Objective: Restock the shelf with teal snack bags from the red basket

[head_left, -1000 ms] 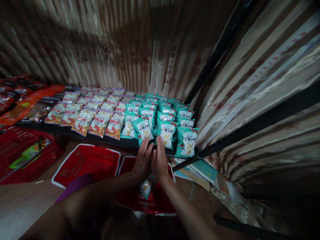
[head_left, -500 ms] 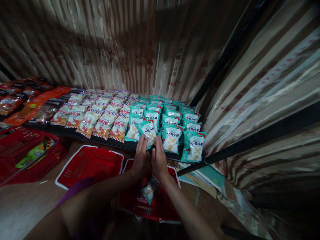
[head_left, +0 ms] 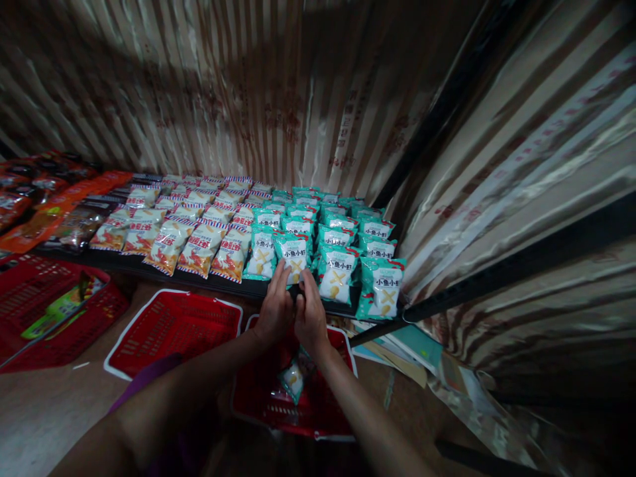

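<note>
Rows of teal snack bags (head_left: 336, 275) with white fronts stand on a black shelf. At the front of the second row, one snack bag (head_left: 293, 253) leans back against those behind it. My left hand (head_left: 275, 306) touches its lower left side with outstretched fingers. On its lower right side, the extended fingers of my right hand (head_left: 311, 315) lie close to the bag. The hands nearly meet below it, covering its bottom edge. Beneath them, a red basket (head_left: 268, 411) contains another teal bag (head_left: 294, 381), partly hidden by my right wrist.
White-and-orange snack bags (head_left: 201, 248) fill the shelf to the left, with orange packets (head_left: 52, 215) farther along. Two more red baskets (head_left: 173, 331) sit on the floor at left, one holding green packs (head_left: 59, 310). Dark metal bars (head_left: 467, 271) and striped curtain (head_left: 298, 79) enclose the shelf.
The front teal bag between my hands has straightened from a slight tilt and sits closer in line with its row. My fingers have slid toward its lower edge.
</note>
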`<move>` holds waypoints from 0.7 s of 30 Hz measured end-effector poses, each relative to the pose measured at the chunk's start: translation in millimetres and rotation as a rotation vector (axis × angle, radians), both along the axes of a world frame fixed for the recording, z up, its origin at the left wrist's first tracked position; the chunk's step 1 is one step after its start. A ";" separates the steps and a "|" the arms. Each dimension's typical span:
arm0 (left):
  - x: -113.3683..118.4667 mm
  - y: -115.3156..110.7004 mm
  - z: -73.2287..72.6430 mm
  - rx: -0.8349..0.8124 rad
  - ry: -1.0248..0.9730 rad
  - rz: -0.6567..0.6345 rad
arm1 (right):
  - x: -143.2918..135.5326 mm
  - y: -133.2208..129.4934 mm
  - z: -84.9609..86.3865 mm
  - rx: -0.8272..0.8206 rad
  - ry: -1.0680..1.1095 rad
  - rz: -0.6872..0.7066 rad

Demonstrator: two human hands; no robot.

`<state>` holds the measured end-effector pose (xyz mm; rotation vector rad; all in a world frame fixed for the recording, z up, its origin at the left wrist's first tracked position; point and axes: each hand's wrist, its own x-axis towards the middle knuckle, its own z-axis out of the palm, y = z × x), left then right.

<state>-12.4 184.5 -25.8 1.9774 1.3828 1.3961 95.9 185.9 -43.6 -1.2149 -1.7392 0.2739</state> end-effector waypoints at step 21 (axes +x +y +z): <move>-3.6 10.8 -2.3 0.041 0.025 -0.023 | 3.9 -2.5 0.7 0.070 -0.045 -0.024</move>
